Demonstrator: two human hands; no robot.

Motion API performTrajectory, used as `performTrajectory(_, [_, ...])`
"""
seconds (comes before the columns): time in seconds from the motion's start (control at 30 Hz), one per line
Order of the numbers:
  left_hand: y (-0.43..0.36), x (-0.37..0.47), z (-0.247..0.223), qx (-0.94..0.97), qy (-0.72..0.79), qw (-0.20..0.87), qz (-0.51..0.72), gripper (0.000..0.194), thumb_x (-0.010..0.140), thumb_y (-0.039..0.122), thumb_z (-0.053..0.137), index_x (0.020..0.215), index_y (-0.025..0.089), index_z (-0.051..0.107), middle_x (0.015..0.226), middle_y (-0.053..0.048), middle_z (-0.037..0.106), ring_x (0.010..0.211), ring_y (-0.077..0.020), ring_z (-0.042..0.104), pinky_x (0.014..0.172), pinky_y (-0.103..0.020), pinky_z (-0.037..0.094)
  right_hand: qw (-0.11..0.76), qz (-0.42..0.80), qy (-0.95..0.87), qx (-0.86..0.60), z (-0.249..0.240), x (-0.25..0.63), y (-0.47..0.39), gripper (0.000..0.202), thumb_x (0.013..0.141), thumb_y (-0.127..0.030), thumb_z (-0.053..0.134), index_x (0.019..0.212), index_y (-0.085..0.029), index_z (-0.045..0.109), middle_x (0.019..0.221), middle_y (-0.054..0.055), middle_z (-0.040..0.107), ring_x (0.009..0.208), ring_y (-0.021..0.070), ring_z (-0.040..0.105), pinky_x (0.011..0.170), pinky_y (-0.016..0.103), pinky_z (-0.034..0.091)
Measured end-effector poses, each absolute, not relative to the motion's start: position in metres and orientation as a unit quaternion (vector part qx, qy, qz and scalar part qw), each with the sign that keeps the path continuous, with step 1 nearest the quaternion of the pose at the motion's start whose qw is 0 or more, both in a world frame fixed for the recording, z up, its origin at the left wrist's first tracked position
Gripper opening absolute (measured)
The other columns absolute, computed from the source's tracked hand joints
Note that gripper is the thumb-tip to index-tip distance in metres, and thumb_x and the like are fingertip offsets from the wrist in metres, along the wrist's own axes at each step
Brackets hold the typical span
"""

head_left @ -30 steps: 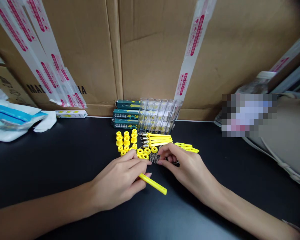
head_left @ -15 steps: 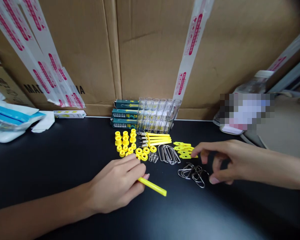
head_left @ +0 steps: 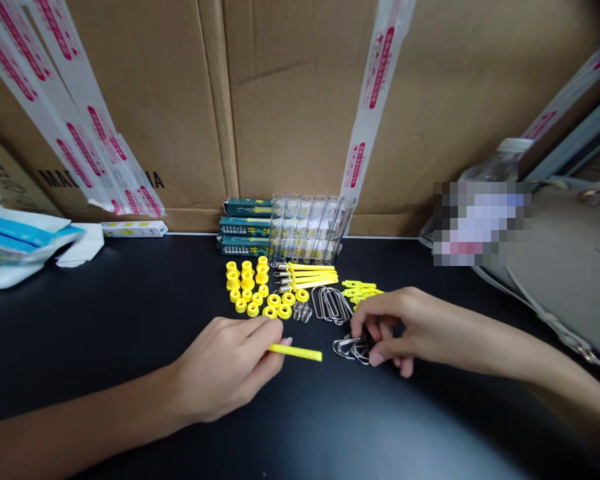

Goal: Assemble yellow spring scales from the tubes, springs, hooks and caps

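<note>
My left hand is closed around a slim yellow plastic rod, whose free end points right above the black table. My right hand has its fingers and thumb curled around a small pile of bent metal wire hooks on the tabletop; part of the pile is hidden under the fingers. Just behind lie larger wire loops and flat yellow plastic tabs, partly covered by that hand. Beyond my left hand are yellow rings, flanged yellow caps, small springs and yellow rods with metal ends.
Clear plastic tubes stand in a row against green printed boxes. A tall cardboard box walls off the back. On the right are a bottle and a grey bag; a blue-white packet lies left.
My right hand has moved left onto the wire hooks, and the pile has shifted left with it. The yellow rod in my left hand has swung up closer to level.
</note>
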State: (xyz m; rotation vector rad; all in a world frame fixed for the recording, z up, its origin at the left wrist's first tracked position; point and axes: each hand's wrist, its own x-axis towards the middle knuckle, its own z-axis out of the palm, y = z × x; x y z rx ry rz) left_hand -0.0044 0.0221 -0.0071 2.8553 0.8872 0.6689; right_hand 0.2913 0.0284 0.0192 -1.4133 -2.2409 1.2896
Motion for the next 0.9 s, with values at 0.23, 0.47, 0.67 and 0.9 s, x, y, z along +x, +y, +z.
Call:
performTrajectory(0.23, [0.022,-0.003,-0.006,0.912,0.342,0.031,0.226,0.021,0.098,0.038,0.048,0.088,0.021,0.052,0.078,0.002,0.063,0.061,-0.0157,0.063,0.054,-0.028,0.044,0.131,0.404,-0.774,-0.470,0.017,0.283,0.026,0.005,0.084,-0.016,0.069,0.087,-0.020,0.069,0.066,-0.004,0.067,0.050,0.0118,0.069,0.046,0.018,0.053])
performTrajectory(0.47, [0.022,-0.002,-0.005,0.915,0.323,0.018,0.240,0.026,0.106,0.025,0.029,0.098,0.019,0.052,0.087,-0.002,0.067,0.073,-0.0178,0.069,0.062,-0.030,0.050,0.108,0.314,-0.822,-0.463,0.029,0.292,0.030,0.008,0.089,-0.025,0.067,0.087,-0.020,0.072,0.072,0.000,0.071,0.054,0.0122,0.067,0.051,0.021,0.053])
performTrajectory(0.67, [0.022,-0.004,-0.005,0.916,0.318,0.029,0.241,0.023,0.107,0.026,0.030,0.098,0.020,0.050,0.087,0.000,0.067,0.072,-0.0165,0.069,0.062,-0.029,0.049,0.097,0.199,-0.887,-0.405,0.026,0.287,0.025,0.006,0.090,-0.025,0.066,0.090,-0.024,0.072,0.082,-0.001,0.071,0.066,0.0127,0.064,0.056,0.022,0.046])
performTrajectory(0.9, [0.022,-0.004,-0.006,0.919,0.312,0.057,0.234,0.019,0.106,0.025,0.034,0.097,0.021,0.049,0.087,0.001,0.066,0.073,-0.0164,0.068,0.063,-0.029,0.047,0.102,0.145,-0.900,-0.399,0.021,0.282,0.022,0.013,0.085,-0.014,0.063,0.086,-0.024,0.071,0.075,-0.002,0.066,0.060,0.0117,0.057,0.054,0.023,0.041])
